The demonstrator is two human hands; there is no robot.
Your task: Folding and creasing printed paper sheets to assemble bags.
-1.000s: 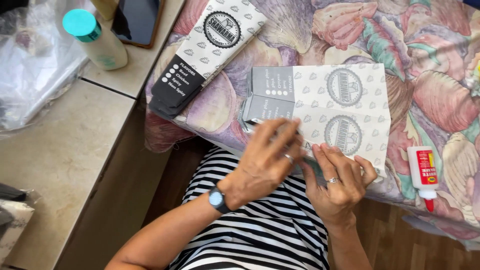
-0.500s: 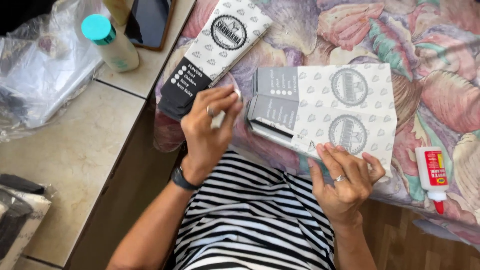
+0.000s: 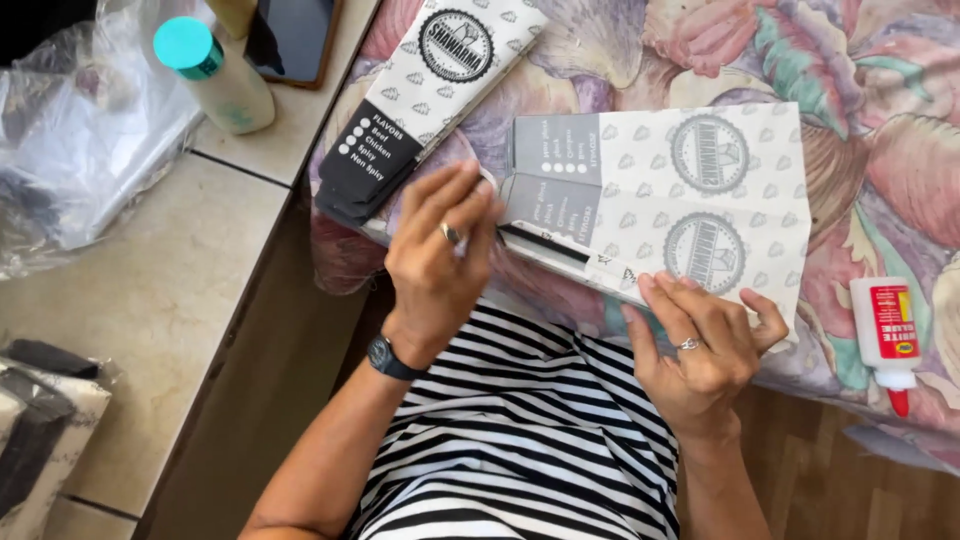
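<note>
The flat printed paper sheet [image 3: 690,200] lies just ahead of both hands, long axis left-to-right; the right hand [image 3: 700,345] presses its near edge, fingers spread – the left hand [image 3: 440,255], loosely curled, touches its dark left end, gripping nothing visible.

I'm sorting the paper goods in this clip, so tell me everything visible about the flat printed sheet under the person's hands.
The printed paper sheet is white with a small grey repeat pattern, two round grey emblems and two grey panels at its left end. It looks like thin, unfolded paper, lying flat on the floral cloth, its near edge slightly folded with a dark strip. The right hand presses its near edge; the left hand has fingertips at its left end. The white glue bottle lies apart, to its right.
</note>
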